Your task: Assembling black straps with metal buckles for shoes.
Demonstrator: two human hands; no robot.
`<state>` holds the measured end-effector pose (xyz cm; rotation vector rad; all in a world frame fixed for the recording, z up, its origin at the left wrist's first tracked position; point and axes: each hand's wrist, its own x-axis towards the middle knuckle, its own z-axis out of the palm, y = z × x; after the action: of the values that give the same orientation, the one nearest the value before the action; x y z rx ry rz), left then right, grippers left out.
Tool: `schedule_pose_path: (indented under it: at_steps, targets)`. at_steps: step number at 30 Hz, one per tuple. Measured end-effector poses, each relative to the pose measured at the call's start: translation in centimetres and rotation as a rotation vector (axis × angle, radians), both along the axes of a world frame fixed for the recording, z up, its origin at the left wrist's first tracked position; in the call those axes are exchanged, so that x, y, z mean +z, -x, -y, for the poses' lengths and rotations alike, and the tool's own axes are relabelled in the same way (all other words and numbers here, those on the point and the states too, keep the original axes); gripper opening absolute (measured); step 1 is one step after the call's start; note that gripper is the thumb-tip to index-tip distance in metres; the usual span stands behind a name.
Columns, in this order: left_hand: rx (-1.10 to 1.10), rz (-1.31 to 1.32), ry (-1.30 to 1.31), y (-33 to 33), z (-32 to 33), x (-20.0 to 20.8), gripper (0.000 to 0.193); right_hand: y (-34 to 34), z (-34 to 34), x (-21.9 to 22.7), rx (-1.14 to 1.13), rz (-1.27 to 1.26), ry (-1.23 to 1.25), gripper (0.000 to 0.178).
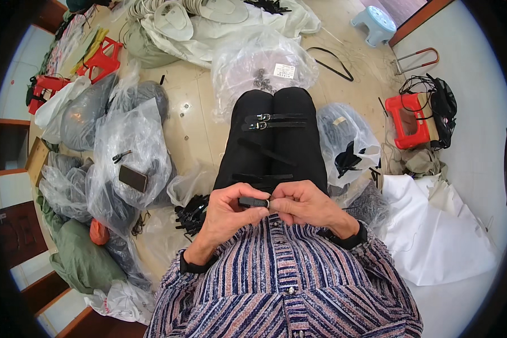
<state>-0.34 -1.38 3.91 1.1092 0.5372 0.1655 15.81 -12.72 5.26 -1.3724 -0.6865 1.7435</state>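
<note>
Two hands working at a small black piece above the lap. The left hand pinches the black piece between thumb and forefinger; the right hand pinches its right end, where the fingers hide the detail. Just beyond the grip, loose black straps lie across the dark trousers; farther up are two buckled straps, side by side.

Writing: straight beyond the grip, past the knees, a white label with dark print, too small to read here, shows on a clear plastic bag. Small dark pieces are seen at this bag; whether inside or on top cannot be told.

Containers: beyond and right of the grip, an open clear bag has black strips at its mouth. To the left and beyond, a cloudy bag has dark contents and bears a phone. Near left of the grip lies a heap of black straps.
</note>
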Motion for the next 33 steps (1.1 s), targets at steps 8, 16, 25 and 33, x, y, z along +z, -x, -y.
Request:
schedule_pose_path:
  at_steps: [8,16,25,33]
  targets:
    - [0.047,0.036,0.097,0.4,0.0,-0.1,0.024,0.3,0.4,1.0,-0.104,-0.118,-0.026,0.019]
    - [-0.031,0.011,0.181,0.6,0.4,0.5,0.024,1.1,0.7,1.2,-0.126,-0.111,-0.04,0.019]
    - [0.01,-0.01,0.381,0.7,0.6,0.5,0.023,1.5,1.1,0.2,-0.117,-0.091,0.008,0.022]
    - [-0.012,-0.107,0.279,1.3,1.1,-0.1,0.023,1.8,1.5,-0.3,-0.094,-0.102,0.023,0.021]
